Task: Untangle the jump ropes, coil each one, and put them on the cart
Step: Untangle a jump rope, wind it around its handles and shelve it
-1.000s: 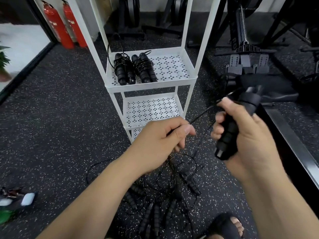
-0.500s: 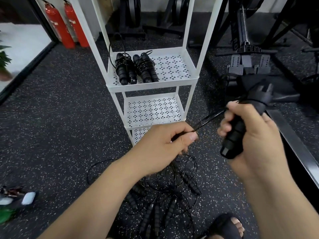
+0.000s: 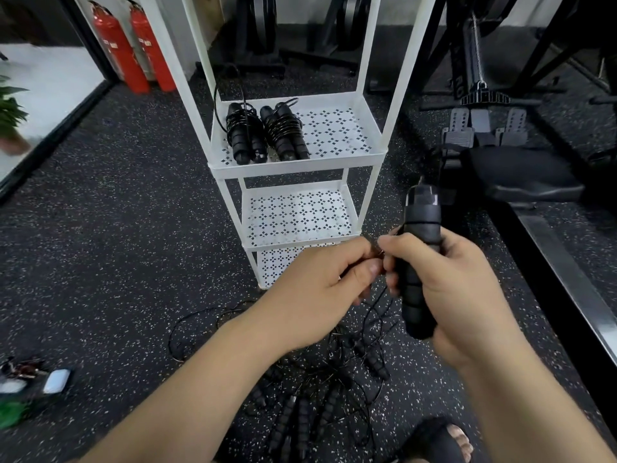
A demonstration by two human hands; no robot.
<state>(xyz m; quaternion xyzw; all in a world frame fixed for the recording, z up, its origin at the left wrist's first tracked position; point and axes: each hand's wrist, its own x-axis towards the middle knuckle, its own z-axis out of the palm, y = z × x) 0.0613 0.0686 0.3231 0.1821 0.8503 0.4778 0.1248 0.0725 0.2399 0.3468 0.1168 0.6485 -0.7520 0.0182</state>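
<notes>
Two coiled black jump ropes [image 3: 263, 133] lie side by side on the top shelf of the white perforated metal cart [image 3: 297, 168], beyond both hands. The right hand [image 3: 460, 289] wraps its fingers round an upright black foam rope handle [image 3: 419, 262]. Just beside it, the left hand [image 3: 320, 292] pinches the thin black cord [image 3: 373, 304]. Below them, tangled black ropes [image 3: 320, 389] sprawl on the speckled floor [image 3: 117, 245].

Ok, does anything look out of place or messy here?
Yes: the left coiled rope on the cart's top shelf has a cord loop sticking out beyond the rim, and a tangle of ropes lies on the floor.
</notes>
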